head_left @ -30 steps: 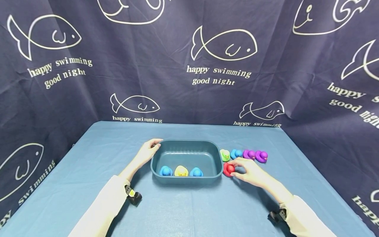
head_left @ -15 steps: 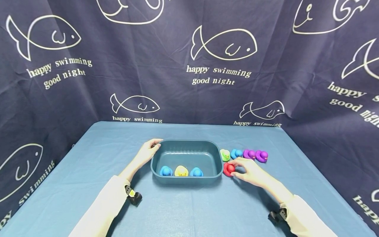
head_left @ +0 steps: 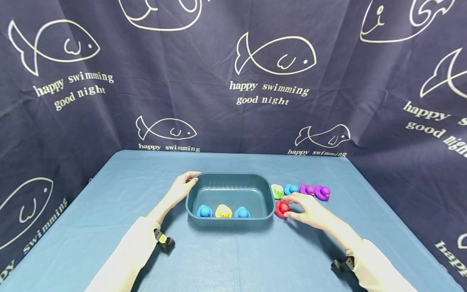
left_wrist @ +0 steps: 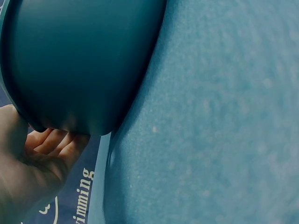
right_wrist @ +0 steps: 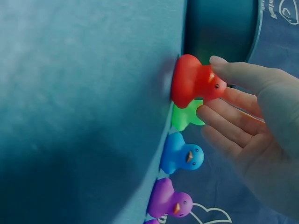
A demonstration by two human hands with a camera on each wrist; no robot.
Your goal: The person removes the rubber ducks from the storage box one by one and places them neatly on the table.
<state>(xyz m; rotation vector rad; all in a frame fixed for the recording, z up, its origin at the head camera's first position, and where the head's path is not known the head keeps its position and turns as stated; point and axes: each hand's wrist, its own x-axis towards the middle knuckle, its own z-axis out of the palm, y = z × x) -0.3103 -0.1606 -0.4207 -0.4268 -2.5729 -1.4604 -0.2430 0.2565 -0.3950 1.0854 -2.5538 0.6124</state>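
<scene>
A dark teal plastic bin [head_left: 230,222] sits mid-table, with two blue rubber ducks and a yellow rubber duck [head_left: 223,211] along its near inside wall. My left hand [head_left: 180,187] grips the bin's far left corner; in the left wrist view, the thumb is at the rim and the fingers [left_wrist: 56,142] are against the wall. Beside the bin's right end stands a red rubber duck [right_wrist: 189,81]. My right hand [head_left: 306,209] has thumb and fingers around its head, the thumb [right_wrist: 229,69] on one side. The duck is upright, low at the tabletop.
Behind the red duck, a row runs to the right: a green duck [head_left: 277,191], a blue duck [head_left: 291,189] and two purple ducks [head_left: 322,193]. Blue cloth [head_left: 233,259] covers the table. A dark fish-print curtain [head_left: 219,121] rises at the back and sides.
</scene>
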